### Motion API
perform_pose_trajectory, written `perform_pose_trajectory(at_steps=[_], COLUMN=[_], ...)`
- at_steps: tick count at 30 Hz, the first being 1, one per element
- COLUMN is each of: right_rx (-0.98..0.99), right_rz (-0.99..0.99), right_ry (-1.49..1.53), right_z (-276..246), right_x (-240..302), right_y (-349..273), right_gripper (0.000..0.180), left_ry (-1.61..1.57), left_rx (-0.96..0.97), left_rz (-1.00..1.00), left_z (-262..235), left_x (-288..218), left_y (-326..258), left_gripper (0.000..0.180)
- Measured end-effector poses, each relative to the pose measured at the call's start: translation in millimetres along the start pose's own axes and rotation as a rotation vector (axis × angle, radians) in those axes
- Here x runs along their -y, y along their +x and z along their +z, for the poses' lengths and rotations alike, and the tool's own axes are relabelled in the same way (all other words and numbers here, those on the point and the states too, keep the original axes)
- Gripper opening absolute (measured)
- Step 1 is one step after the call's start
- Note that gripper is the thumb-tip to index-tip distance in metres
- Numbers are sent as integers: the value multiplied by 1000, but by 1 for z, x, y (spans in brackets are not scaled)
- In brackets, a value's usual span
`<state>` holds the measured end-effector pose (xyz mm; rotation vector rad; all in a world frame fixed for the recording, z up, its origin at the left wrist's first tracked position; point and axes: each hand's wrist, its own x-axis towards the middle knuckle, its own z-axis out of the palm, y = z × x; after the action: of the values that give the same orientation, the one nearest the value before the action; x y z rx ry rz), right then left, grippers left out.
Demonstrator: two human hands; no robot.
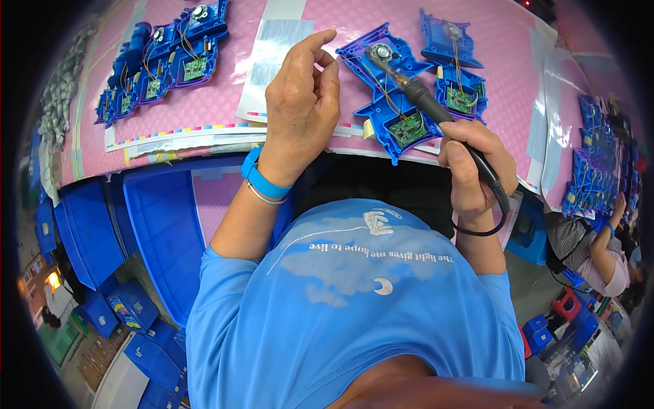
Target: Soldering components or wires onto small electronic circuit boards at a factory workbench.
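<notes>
My right hand grips a soldering iron by its black handle, cable trailing down beside my wrist. Its metal tip reaches up-left over a blue plastic housing half with a round silver speaker in it. Thin wires run from there to a green circuit board in the lower housing half. Left of this unit hovers my left hand, index finger stretched toward the housing and other fingers bent; nothing shows in it. Whether the iron's tip touches the speaker, I cannot tell.
A second opened blue unit lies to the right, and several more sit at the far left of the pink mat. Blue bins stand below the table edge. At the far right, another person's arm reaches toward piled blue housings.
</notes>
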<state>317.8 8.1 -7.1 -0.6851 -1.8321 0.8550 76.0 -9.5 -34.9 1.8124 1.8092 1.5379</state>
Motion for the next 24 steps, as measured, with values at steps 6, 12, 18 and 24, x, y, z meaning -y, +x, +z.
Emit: perform_pose_trajectory(at_steps=[6, 12, 18, 24], right_rx=[66, 69, 81, 48], right_rz=[-10, 0, -17, -9], right_ry=[1, 0, -16, -24], right_z=[3, 3, 3, 5], right_x=[0, -1, 0, 2], right_y=[6, 7, 8, 10], right_gripper=[22, 21, 21, 19], left_ry=[-6, -4, -11, -16], left_rx=[8, 20, 48, 22], left_rz=[7, 2, 13, 46], left_z=[0, 2, 4, 4], left_x=[1, 1, 1, 5], left_y=[-2, 0, 3, 5], left_gripper=[36, 38, 40, 43])
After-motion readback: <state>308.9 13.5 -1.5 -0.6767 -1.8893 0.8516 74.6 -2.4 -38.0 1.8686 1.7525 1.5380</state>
